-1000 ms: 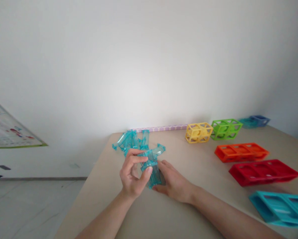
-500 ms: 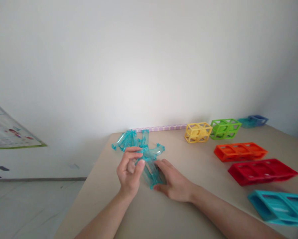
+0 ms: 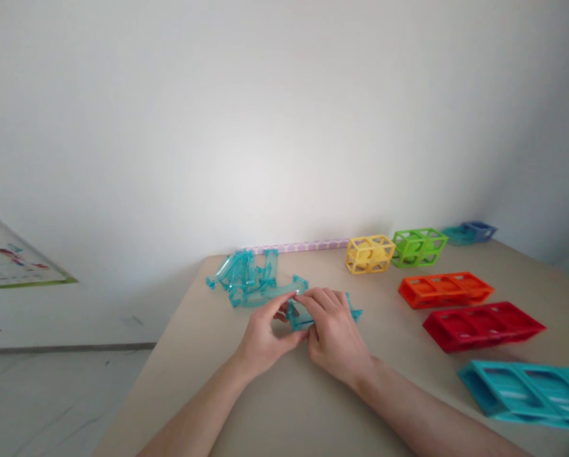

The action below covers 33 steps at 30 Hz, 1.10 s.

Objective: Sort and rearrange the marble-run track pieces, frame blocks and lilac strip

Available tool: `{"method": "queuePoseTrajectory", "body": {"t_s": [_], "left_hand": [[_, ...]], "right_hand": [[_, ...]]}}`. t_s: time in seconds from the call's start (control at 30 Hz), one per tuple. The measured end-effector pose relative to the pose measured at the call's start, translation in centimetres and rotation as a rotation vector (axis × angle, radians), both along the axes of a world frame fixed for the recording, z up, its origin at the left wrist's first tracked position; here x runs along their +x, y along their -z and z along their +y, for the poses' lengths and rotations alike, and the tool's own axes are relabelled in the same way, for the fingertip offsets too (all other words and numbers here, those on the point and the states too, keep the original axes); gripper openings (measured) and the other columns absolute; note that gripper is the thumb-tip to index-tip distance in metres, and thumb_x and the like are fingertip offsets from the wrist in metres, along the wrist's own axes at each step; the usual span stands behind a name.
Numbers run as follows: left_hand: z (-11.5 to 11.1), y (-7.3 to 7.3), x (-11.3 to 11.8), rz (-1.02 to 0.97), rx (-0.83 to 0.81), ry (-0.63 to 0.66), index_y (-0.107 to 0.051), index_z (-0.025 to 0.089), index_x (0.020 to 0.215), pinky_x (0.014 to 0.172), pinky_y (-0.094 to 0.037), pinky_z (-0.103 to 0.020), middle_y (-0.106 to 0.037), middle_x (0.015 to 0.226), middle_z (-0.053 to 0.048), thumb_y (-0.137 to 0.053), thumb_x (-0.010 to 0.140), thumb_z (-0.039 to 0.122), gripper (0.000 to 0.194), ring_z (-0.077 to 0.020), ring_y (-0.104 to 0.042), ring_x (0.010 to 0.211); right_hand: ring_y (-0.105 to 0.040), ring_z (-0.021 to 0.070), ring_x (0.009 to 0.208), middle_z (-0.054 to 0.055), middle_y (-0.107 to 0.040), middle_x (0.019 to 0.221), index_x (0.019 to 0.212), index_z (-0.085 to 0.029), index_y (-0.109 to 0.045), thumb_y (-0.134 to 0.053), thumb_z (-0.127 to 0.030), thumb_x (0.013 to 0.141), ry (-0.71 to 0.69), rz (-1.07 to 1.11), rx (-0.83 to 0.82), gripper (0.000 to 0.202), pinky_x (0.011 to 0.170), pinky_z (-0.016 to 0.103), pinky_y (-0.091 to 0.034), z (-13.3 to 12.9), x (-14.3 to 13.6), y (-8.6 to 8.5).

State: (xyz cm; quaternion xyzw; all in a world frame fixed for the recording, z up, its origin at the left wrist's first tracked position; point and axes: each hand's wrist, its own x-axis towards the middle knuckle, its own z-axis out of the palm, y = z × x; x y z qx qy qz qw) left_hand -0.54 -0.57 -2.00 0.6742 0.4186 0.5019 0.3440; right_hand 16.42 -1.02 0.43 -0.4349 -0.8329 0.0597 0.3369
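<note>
Between my two hands is a clear teal plastic track piece (image 3: 301, 315), lying crosswise just above the table. My left hand (image 3: 265, 333) pinches its left end between thumb and fingers. Over its middle and right part my right hand (image 3: 330, 327) is closed, hiding much of it; its far end pokes out past the knuckles. Just beyond my hands lies a curved teal track piece (image 3: 272, 292), and behind that a pile of similar translucent teal pieces (image 3: 239, 270).
On the right stand openwork plastic block frames: yellow (image 3: 370, 254), green (image 3: 419, 247), orange (image 3: 446, 290), red (image 3: 484, 325) and blue (image 3: 526, 393). A dark blue block (image 3: 479, 231) sits in the far corner. A purple patterned strip (image 3: 298, 246) runs along the wall.
The teal piece has turned from lengthwise to crosswise and moved right. My left hand has shifted from its far end to its left end, and my right hand now covers its top.
</note>
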Motion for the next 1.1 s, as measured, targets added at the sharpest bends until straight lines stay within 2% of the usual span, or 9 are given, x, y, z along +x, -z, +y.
{"method": "queuePoseTrajectory", "body": {"t_s": [0.1,0.27,0.43,0.63,0.77,0.93,1.0,1.1], "left_hand": [[0.2,0.4,0.0,0.008,-0.081,0.057,-0.063,0.024,0.124,0.080,-0.054,-0.036,-0.070,0.107,-0.009,-0.079,0.066,0.020,0.061,-0.0228,-0.065,0.087],[0.2,0.6,0.0,-0.039,-0.197,0.149,-0.060,0.023,0.128,0.091,-0.051,-0.042,-0.068,0.118,-0.012,-0.074,0.072,0.019,0.058,-0.0260,-0.065,0.102],[0.2,0.4,-0.1,-0.015,-0.290,0.143,-0.053,0.021,0.133,0.094,-0.050,-0.041,-0.058,0.133,-0.014,-0.067,0.080,0.022,0.055,-0.0239,-0.064,0.107],[0.3,0.2,-0.3,0.049,-0.295,0.129,-0.056,0.019,0.123,0.091,-0.051,-0.036,-0.060,0.126,-0.013,-0.061,0.084,0.026,0.040,-0.0209,-0.064,0.104],[0.5,0.2,-0.4,0.112,-0.183,0.072,-0.062,0.020,0.112,0.078,-0.052,-0.030,-0.066,0.108,-0.008,-0.059,0.084,0.025,0.029,-0.0153,-0.064,0.082],[0.8,-0.2,-0.8,0.176,0.020,-0.041,-0.068,0.020,0.099,0.062,-0.047,-0.022,-0.063,0.088,-0.004,-0.057,0.085,0.022,0.018,-0.0126,-0.058,0.071],[0.9,-0.3,-1.2,0.183,0.079,-0.129,-0.068,0.020,0.096,0.057,-0.045,-0.020,-0.061,0.088,-0.003,-0.056,0.085,0.022,0.017,-0.0116,-0.056,0.068],[1.2,-0.4,-1.8,0.190,0.037,-0.268,-0.067,0.021,0.099,0.051,-0.043,-0.020,-0.060,0.101,-0.004,-0.058,0.082,0.022,0.020,-0.0082,-0.053,0.057]], "right_hand": [[-0.051,0.0274,0.099,0.011,-0.063,0.103,0.110,-0.017,-0.063,-0.050,-0.003,0.062,0.029,-0.104,-0.039,0.052,0.087,0.040,-0.032,0.0,-0.2,0.0],[-0.050,0.0277,0.097,0.011,-0.062,0.098,0.102,-0.020,-0.066,-0.056,-0.006,0.067,0.199,-0.268,-0.051,0.039,0.091,0.042,-0.029,0.9,0.3,0.3],[-0.049,0.0281,0.100,0.012,-0.061,0.099,0.103,-0.019,-0.067,-0.051,-0.005,0.075,0.402,-0.319,-0.049,0.036,0.093,0.042,-0.026,2.7,1.8,0.8],[-0.050,0.0281,0.100,0.011,-0.061,0.100,0.104,-0.019,-0.068,-0.052,-0.005,0.076,0.488,-0.327,-0.052,0.035,0.092,0.041,-0.026,4.4,3.1,0.9],[-0.050,0.0283,0.100,0.010,-0.061,0.100,0.105,-0.020,-0.068,-0.053,-0.006,0.075,0.500,-0.333,-0.047,0.036,0.091,0.041,-0.027,4.6,3.1,1.0],[-0.050,0.0294,0.100,0.012,-0.061,0.099,0.105,-0.018,-0.068,-0.052,-0.004,0.075,0.506,-0.330,-0.034,0.037,0.091,0.043,-0.030,4.8,3.3,1.2],[-0.050,0.0296,0.100,0.013,-0.061,0.099,0.105,-0.017,-0.068,-0.051,-0.003,0.075,0.503,-0.327,-0.027,0.038,0.092,0.044,-0.031,4.8,3.4,1.1],[-0.049,0.0314,0.106,0.015,-0.058,0.109,0.112,-0.015,-0.066,-0.051,-0.001,0.072,0.490,-0.321,-0.005,0.045,0.101,0.050,-0.027,4.7,3.4,0.8]]}}
